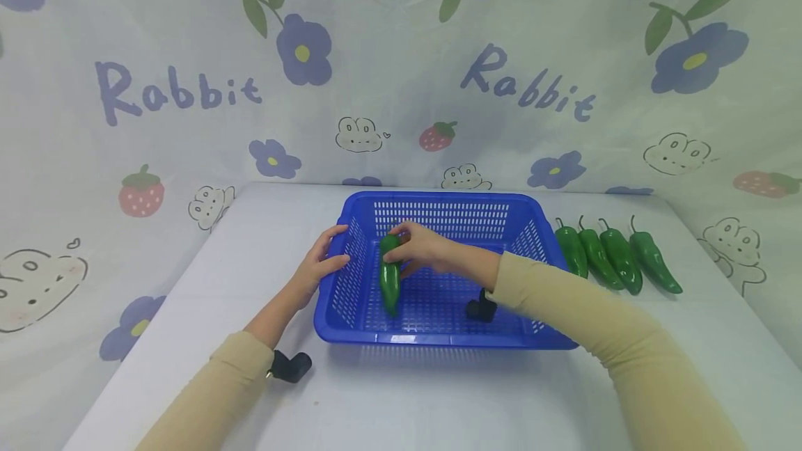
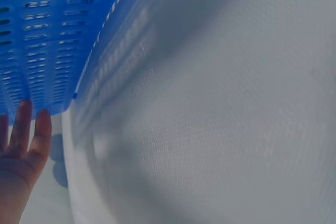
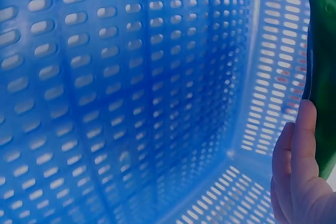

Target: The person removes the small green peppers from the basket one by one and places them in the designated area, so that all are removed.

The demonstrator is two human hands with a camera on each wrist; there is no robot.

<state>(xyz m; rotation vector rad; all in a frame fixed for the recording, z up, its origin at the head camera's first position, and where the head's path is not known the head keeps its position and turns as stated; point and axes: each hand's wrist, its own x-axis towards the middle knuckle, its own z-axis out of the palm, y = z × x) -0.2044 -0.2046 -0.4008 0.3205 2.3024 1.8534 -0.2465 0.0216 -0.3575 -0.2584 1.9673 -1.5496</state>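
Note:
Inside the blue plastic basket, toward its left end, my right hand grips a long green pepper near its stem end. The right wrist view also has the pepper, with fingers against its side. Whether it touches the basket floor I cannot tell. At the basket's left rim, my left hand holds the edge, thumb over the rim. Its extended fingers lie along the outer wall in the left wrist view.
Several more green peppers lie side by side on the white table, right of the basket. A patterned cloth hangs behind. A black wrist camera shows at the left forearm, another black camera below the right one.

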